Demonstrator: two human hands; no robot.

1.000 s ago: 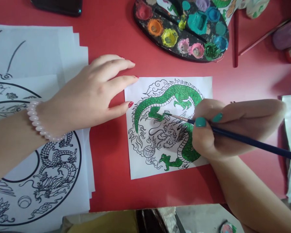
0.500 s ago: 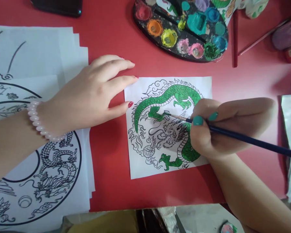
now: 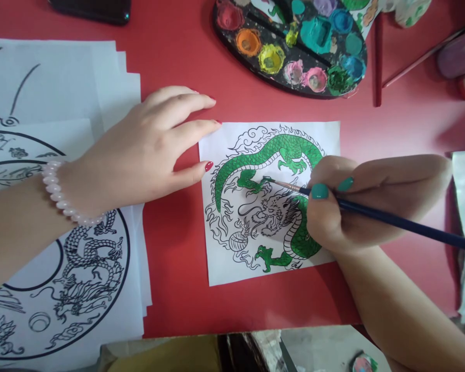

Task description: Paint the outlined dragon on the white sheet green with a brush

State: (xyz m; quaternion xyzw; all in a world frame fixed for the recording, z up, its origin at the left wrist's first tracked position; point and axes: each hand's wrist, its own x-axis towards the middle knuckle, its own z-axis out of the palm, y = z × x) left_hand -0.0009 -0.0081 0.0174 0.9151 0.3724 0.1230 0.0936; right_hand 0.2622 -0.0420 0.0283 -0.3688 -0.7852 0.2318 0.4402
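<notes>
In the head view, a white sheet with a round dragon drawing (image 3: pixel 220 258) lies on the red table. Much of the dragon's body is painted green; its head, flames and cloud are bare line work. My right hand (image 3: pixel 364 201) pinches a dark blue paintbrush (image 3: pixel 395 221), whose tip touches a claw in the upper middle of the drawing. My left hand (image 3: pixel 163 144) rests palm down with fingers spread, index finger and thumb at the sheet's left edge. A pink bead bracelet (image 3: pixel 56 191) circles the left wrist.
A black paint palette (image 3: pixel 251 59) with several coloured wells sits at the top. Printed line-art sheets (image 3: pixel 120 258) are stacked under my left forearm. A dark phone-like object (image 3: pixel 93 9) is at the top left. A thin brush (image 3: pixel 422 59) and a purple container (image 3: pixel 459 54) lie at the upper right.
My right hand and the paintbrush have shifted very slightly to the right, the tip staying on the same claw. My left hand has stayed in place.
</notes>
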